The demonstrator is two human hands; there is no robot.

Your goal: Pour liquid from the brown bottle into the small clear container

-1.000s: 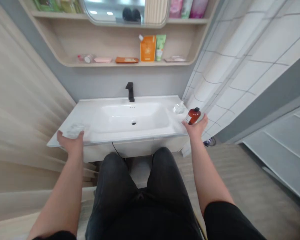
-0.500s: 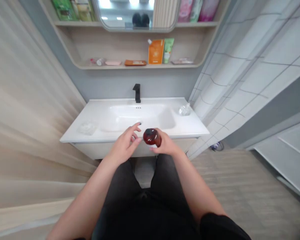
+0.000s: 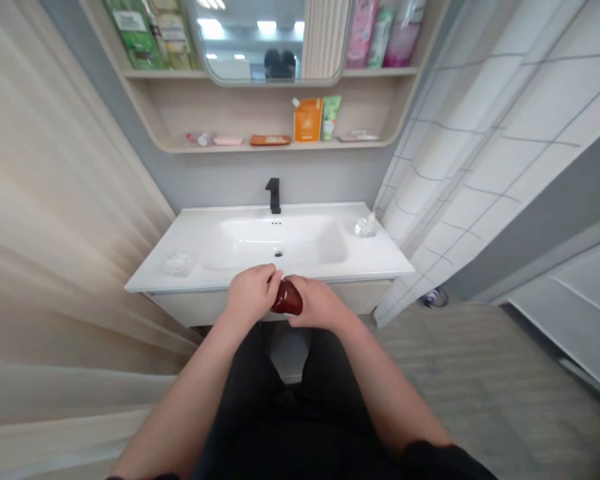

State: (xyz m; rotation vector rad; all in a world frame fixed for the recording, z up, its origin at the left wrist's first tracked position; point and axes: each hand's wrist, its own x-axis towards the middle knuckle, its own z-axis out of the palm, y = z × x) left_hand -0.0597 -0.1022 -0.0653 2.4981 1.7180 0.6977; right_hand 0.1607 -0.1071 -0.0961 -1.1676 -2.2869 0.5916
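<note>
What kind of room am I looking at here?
Most likely a bathroom or washroom, perhaps a mock-up: there's a white sink with a black faucet, a mirror above it, and a shelf holding tubes and pouches.

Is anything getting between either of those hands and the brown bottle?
Nothing visible: the right hand holds the brown bottle from its right side, and the left hand curls around the other end, hiding it. The black faucet stands well clear, behind the basin.
</note>
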